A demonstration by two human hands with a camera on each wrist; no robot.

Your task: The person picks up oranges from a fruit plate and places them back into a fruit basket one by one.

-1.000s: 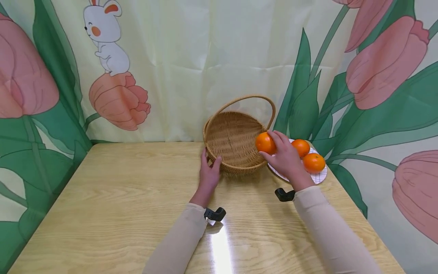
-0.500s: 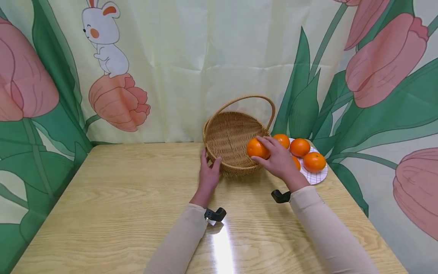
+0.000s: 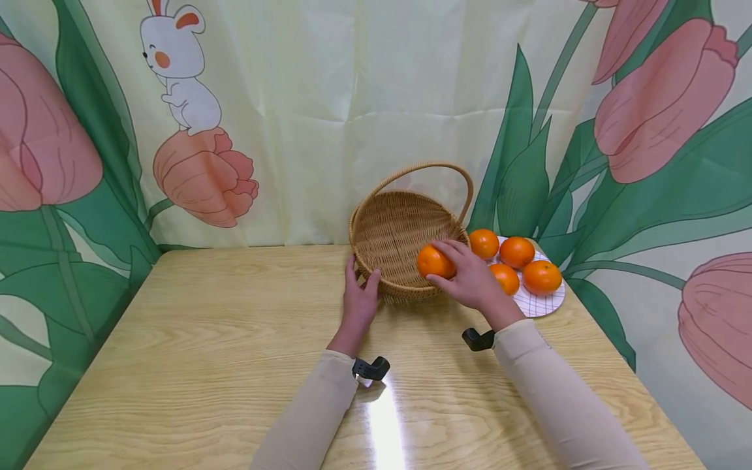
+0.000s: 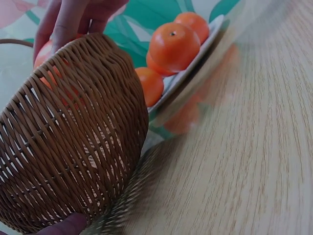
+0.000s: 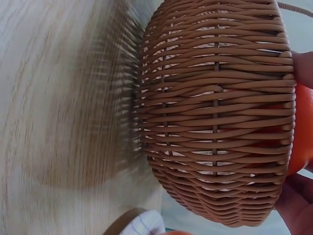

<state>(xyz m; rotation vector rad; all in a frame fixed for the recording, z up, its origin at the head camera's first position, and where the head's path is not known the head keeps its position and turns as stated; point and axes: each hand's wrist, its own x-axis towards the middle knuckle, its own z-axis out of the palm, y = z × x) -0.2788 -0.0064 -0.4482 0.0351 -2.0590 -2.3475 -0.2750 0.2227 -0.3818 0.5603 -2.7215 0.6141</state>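
Note:
A brown wicker basket (image 3: 393,228) with an arched handle stands at the back of the table. My left hand (image 3: 360,301) holds its near left side, thumb by the rim and fingers along the outer wall. In my right hand (image 3: 470,277) is an orange (image 3: 433,261), gripped between thumb and fingers just inside the basket's near right rim. The left wrist view shows those fingers (image 4: 68,24) reaching over the rim, and part of the orange shows through the weave. From the right wrist, the wicker wall (image 5: 215,112) hides much of the orange (image 5: 304,129).
Right of the basket, a white plate (image 3: 543,305) with a thin line pattern carries several more oranges (image 3: 541,278). The wooden table (image 3: 205,346) extends to the left and front. Behind it hangs a curtain (image 3: 299,130) printed with tulips and a rabbit.
My right hand has carried the orange left and down from beside the basket's right rim to within it, uncovering more oranges on the plate. The left hand stays on the basket.

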